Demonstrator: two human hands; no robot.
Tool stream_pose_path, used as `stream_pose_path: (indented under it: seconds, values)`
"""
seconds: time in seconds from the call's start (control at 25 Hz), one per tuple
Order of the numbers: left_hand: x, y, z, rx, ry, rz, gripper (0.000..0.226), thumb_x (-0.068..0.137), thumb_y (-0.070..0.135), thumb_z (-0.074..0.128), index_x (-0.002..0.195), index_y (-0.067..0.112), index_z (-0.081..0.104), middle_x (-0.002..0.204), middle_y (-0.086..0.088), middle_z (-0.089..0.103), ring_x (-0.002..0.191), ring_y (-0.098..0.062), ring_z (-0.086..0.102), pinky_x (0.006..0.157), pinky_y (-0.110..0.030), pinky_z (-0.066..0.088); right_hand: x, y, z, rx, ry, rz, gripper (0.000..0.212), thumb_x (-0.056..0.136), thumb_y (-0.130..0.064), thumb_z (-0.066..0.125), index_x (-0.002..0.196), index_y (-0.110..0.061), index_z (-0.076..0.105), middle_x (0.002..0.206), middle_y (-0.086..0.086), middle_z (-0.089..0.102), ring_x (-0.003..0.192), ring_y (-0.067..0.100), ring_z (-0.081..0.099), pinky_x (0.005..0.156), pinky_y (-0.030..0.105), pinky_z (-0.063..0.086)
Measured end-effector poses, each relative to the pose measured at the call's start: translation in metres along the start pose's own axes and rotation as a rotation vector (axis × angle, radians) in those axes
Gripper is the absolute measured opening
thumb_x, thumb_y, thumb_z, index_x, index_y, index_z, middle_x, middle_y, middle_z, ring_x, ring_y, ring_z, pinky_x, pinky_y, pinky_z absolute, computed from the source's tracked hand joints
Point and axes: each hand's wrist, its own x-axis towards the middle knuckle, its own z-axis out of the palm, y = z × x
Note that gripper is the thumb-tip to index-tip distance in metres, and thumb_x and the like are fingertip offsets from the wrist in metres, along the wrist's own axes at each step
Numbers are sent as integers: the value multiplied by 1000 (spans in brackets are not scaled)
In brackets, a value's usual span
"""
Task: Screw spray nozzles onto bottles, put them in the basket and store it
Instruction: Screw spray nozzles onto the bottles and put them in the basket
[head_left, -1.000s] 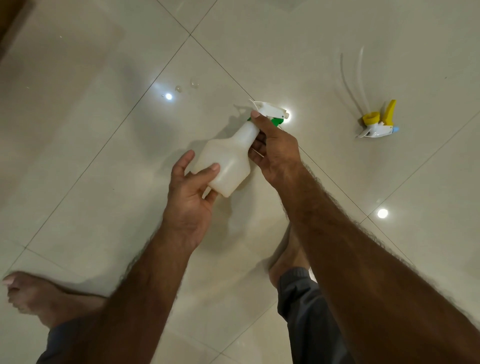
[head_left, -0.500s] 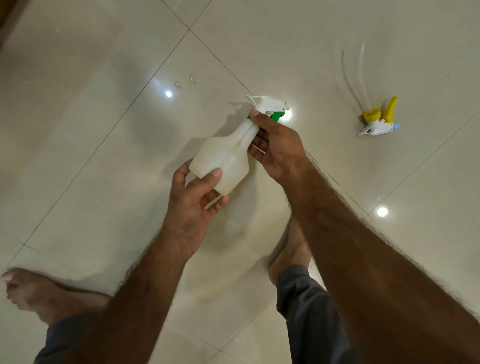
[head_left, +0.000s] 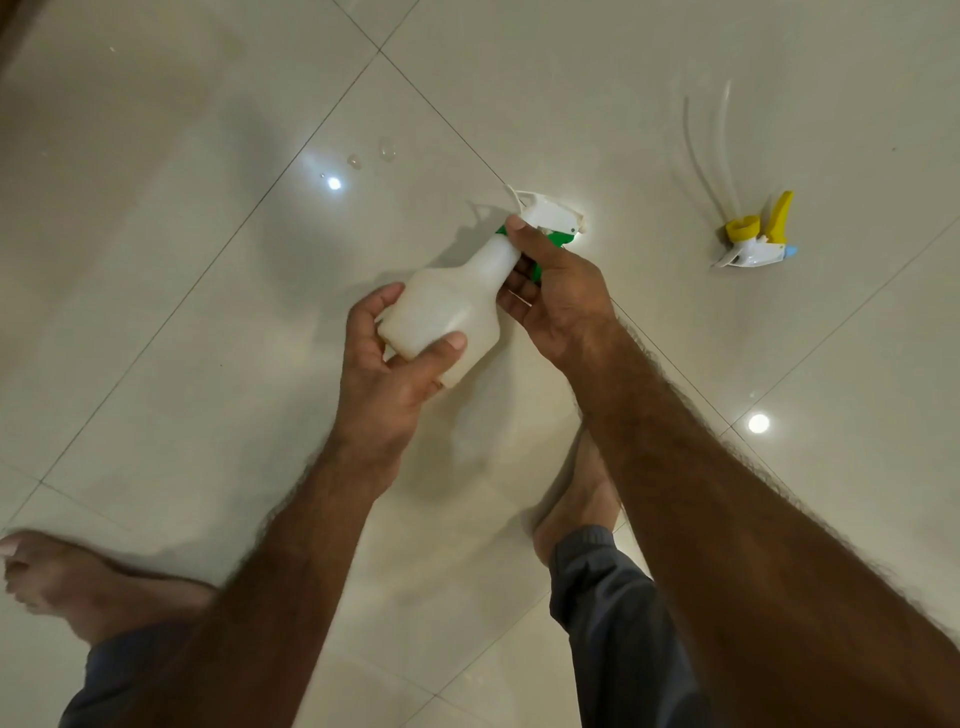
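Observation:
A translucent white bottle (head_left: 451, 306) is held tilted above the tiled floor, neck pointing up and right. My left hand (head_left: 387, 358) grips its base, thumb across the front. My right hand (head_left: 556, 291) grips the neck where the green collar of a white spray nozzle (head_left: 551, 214) sits, fingers curled round the collar. A second nozzle (head_left: 756, 240), yellow and white with a blue tip, lies on the floor to the right, its clear dip tube (head_left: 704, 156) pointing away. No basket is in view.
Glossy cream floor tiles (head_left: 156, 260) with dark grout lines and bright lamp reflections fill the view. Two small water drops (head_left: 371, 156) sit on the floor beyond the bottle. My bare feet (head_left: 78, 587) and grey trouser legs (head_left: 613, 597) are at the bottom.
The bottle has turned a little in my hands; my left hand shifted its grip further round the base. My right hand stays at the nozzle collar.

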Motion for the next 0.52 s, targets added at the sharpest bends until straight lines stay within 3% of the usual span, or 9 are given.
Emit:
stream_pose_path:
  seconds: [0.08,0.16,0.2,0.28,0.4,0.52]
  values:
    - [-3,1,0,-47,2,-58,80,79,59,77,147,30,47,143,-3,60,121,-25,68,88,-50,63,-4,1,3,-28,-18,0,34,86,-18,83,116,-6,71,93,6,77,83,21,74,85,38,63]
    - [-9,9,-3,-205,-66,-359,78,90,79,48,142,22,58,132,-10,72,110,-31,74,79,-49,65,-11,2,5,-48,-35,-1,32,88,-18,82,115,-6,71,91,5,77,80,19,73,77,35,63]
    - [-14,15,-5,-259,-109,-438,80,92,80,42,139,18,61,126,-14,74,104,-33,75,73,-44,66,-15,1,5,-46,-41,-1,32,88,-19,81,116,-5,71,91,5,77,79,18,73,72,33,62]
    - [-22,18,-7,-245,-96,-391,68,94,67,53,139,16,60,128,-17,73,103,-35,75,68,-40,65,-25,-4,9,-29,-45,-2,32,89,-19,80,115,-4,71,91,5,77,80,19,74,70,31,62]
    - [-39,29,-7,-163,-74,-173,57,87,49,74,135,21,63,131,-11,72,111,-30,75,80,-45,64,-46,-17,32,-38,-40,-33,32,88,-17,81,114,0,71,93,9,77,81,21,74,70,32,63]
    - [-52,52,-25,-68,-109,-42,62,83,39,82,140,26,61,135,-3,70,119,-22,71,89,-43,63,-73,-29,69,-161,-16,-98,26,86,-16,83,104,1,74,92,12,76,75,23,73,68,34,65]
